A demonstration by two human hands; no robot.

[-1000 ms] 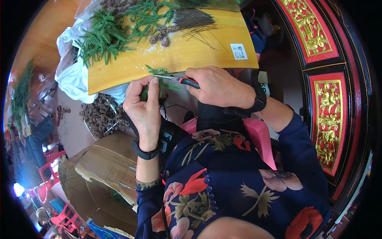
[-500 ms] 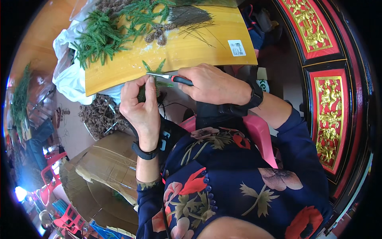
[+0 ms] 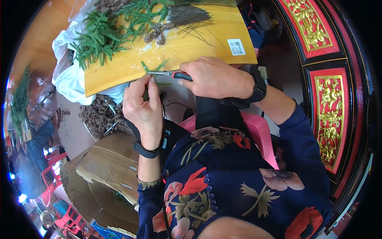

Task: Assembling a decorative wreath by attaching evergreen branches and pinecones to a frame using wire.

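At the near edge of the yellow board, my left hand [image 3: 142,97] pinches a small green artificial pine sprig [image 3: 162,65] between thumb and fingertips. Its leafy tips stick out over the board and to the right of the thumb. My right hand [image 3: 217,77] is wrapped round the red-and-black handles of a slim pair of pliers [image 3: 162,73]. The thin metal jaws point left and reach the sprig just above my left fingertips. Whether they touch the stem is too small to tell.
The yellow board [image 3: 187,53] carries a heap of green sprigs [image 3: 97,38], several pine cones [image 3: 160,38] and a bundle of dark wires [image 3: 191,18]. White plastic [image 3: 63,77] hangs at its left. Below lie more brown cones [image 3: 103,117] and a cardboard box [image 3: 107,163]. I sit on a pink chair [image 3: 258,133].
My left hand has shifted slightly right and the sprig has turned a little within its grip. My right hand has risen slightly, with the pliers still at the sprig.
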